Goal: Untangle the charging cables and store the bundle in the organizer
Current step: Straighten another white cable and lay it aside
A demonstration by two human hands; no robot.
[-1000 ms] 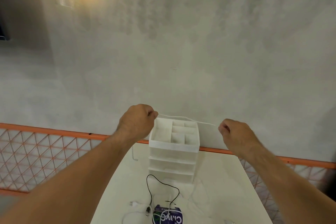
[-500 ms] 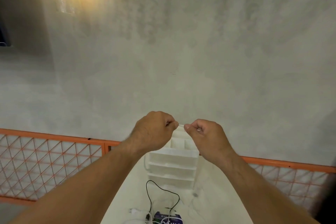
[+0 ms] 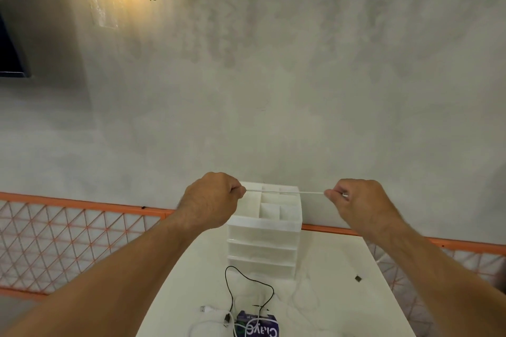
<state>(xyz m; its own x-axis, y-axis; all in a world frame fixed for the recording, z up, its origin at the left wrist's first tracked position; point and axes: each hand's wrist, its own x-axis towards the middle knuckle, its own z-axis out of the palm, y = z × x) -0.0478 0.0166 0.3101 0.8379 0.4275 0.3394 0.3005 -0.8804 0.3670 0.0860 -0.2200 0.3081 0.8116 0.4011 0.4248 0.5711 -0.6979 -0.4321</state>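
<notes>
A thin white charging cable [image 3: 284, 192] runs taut between both my hands, held above the white organizer [image 3: 264, 232]. My left hand [image 3: 212, 200] pinches its left end, and my right hand [image 3: 358, 201] pinches it at the right. The organizer stands at the back of the white table [image 3: 336, 306], with open compartments on top and drawers below. A black cable [image 3: 247, 279] loops on the table in front of it. More white cable [image 3: 213, 323] and a plug lie tangled at the near edge.
A purple packet [image 3: 258, 327] lies under the cables at the bottom of the view. A small dark piece [image 3: 358, 278] rests on the table to the right. An orange mesh fence [image 3: 68, 241] and a grey wall stand behind the table.
My hands came together above the organizer, then pulled apart again, and the white cable is stretched straight between them. The view tilted upward a little.
</notes>
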